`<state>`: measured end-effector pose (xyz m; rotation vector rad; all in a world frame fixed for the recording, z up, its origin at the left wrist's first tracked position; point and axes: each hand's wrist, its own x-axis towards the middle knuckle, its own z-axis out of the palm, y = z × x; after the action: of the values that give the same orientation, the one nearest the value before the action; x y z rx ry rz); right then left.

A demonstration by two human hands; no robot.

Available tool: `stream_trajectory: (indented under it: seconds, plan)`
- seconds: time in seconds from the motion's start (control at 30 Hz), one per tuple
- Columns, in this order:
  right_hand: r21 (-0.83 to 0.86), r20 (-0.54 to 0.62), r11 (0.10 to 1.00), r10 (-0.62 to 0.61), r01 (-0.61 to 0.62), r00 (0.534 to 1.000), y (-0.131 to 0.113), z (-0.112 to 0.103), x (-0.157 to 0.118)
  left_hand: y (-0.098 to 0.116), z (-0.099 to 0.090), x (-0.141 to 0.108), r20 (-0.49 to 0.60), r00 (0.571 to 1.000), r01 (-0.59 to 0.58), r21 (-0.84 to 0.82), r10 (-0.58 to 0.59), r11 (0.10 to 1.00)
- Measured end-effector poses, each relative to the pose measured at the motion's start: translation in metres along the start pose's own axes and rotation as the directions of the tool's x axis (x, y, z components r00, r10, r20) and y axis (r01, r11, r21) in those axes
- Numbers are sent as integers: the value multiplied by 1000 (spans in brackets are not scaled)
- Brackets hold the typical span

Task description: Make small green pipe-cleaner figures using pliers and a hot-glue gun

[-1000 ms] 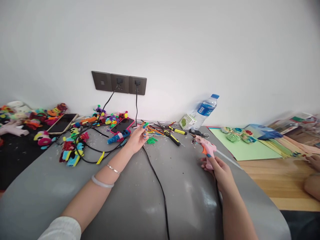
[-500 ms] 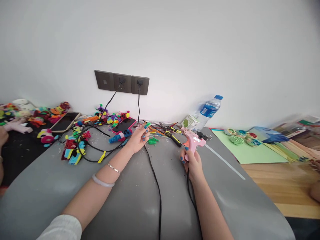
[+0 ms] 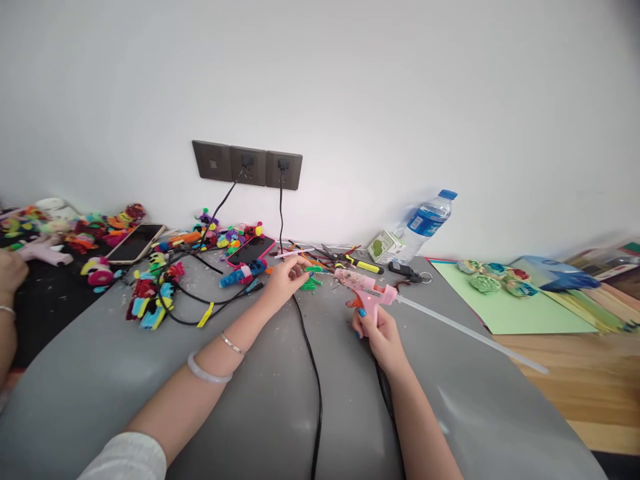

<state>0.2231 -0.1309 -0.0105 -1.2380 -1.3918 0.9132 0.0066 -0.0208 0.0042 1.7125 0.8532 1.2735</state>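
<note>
My right hand (image 3: 379, 333) is wrapped round the handle of a pink hot glue gun (image 3: 369, 291), with a finger by its orange trigger. A long translucent glue stick (image 3: 473, 329) sticks out of the gun's back end. The nozzle points left, close to a small green fuzzy piece (image 3: 318, 269) that my left hand (image 3: 287, 277) pinches between its fingertips. Whether nozzle and piece touch, I cannot tell. Just below them several green fuzzy pieces (image 3: 311, 285) lie on the grey table mat (image 3: 270, 400).
Pliers with yellow grips (image 3: 364, 264), a juice box (image 3: 384, 246), a tilted water bottle (image 3: 425, 225) and a key fob (image 3: 404, 271) lie behind. Black cables (image 3: 311, 363) cross the mat. Colourful fuzzy figures (image 3: 150, 297) and phones (image 3: 253, 251) are left. Another person's hand (image 3: 11, 270) is far left.
The glue gun has turned so its nozzle points left, and its glue stick has swung out to the right. My left hand has lowered the green piece toward the nozzle.
</note>
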Motion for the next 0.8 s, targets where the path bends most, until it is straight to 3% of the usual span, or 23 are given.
stream_trajectory:
  seconds: [0.17,0.43,0.8]
  plan:
    - [-46,25,998,-48,49,999,-3,2,-2,-2,0,0,22,999,-33,29,33,999]
    - [-56,78,998,-4,9,997,4,3,-4,-7,1,-1,91,993,-88,125,77,988]
    - [-126,69,992,25,-16,997,0,5,-4,-8,1,-1,103,990,-113,137,99,984]
